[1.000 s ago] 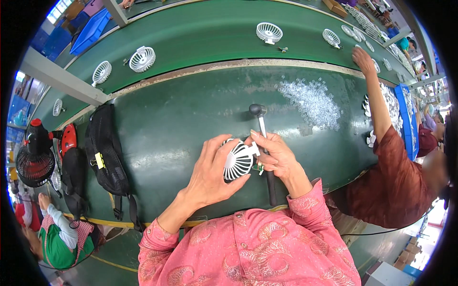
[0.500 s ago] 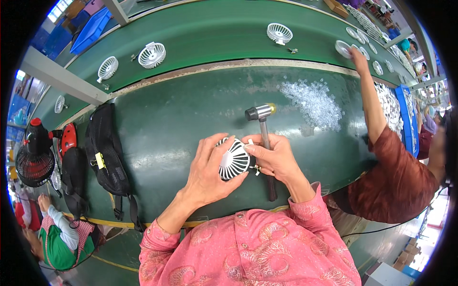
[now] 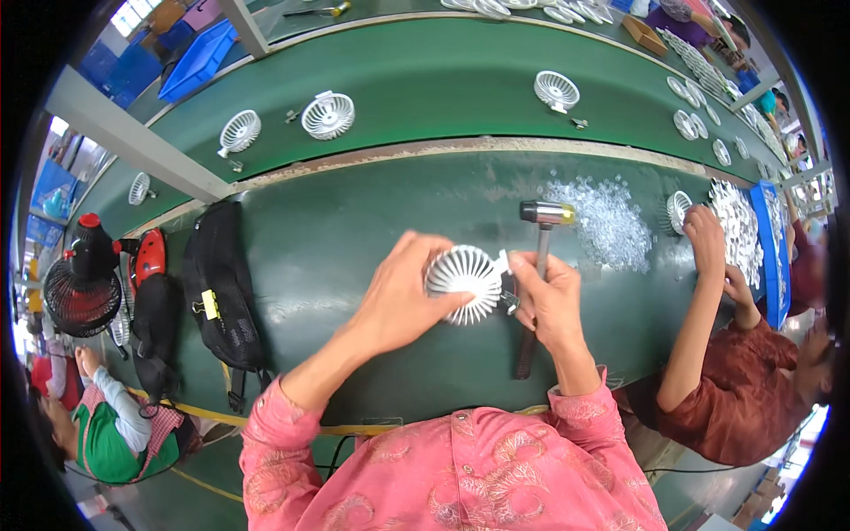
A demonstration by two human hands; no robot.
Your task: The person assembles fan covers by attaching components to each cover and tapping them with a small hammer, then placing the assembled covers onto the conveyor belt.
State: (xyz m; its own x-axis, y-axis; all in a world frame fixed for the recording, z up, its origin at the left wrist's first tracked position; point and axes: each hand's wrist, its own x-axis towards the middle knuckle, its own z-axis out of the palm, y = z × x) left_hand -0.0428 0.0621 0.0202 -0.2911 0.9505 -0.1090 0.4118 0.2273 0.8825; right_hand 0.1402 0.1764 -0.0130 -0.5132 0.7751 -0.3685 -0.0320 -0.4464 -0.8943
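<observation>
My left hand (image 3: 403,288) wraps around a white slatted fan guard (image 3: 465,285), its thumb lying across the slats. On the guard's right side, the thumb and fingers of my right hand (image 3: 553,305) are at a small white tab (image 3: 502,263). A little metal piece (image 3: 511,304) hangs below that tab. A hammer (image 3: 547,213) with one black and one yellow face is also in my right hand; its handle passes behind the fingers, which partly hide the grip.
Beyond my hands lies a heap of small clear pieces (image 3: 611,221). Fan guards (image 3: 328,115) sit on the green conveyor (image 3: 434,102). A black backpack (image 3: 221,283) and a small black fan (image 3: 84,283) are at left. A co-worker's hand (image 3: 704,239) reaches beside another guard (image 3: 679,211) at right.
The guard has turned, so more of its slatted face shows. My right hand and the hammer have shifted right. The co-worker's hand has come back from the conveyor. The whole view has shifted.
</observation>
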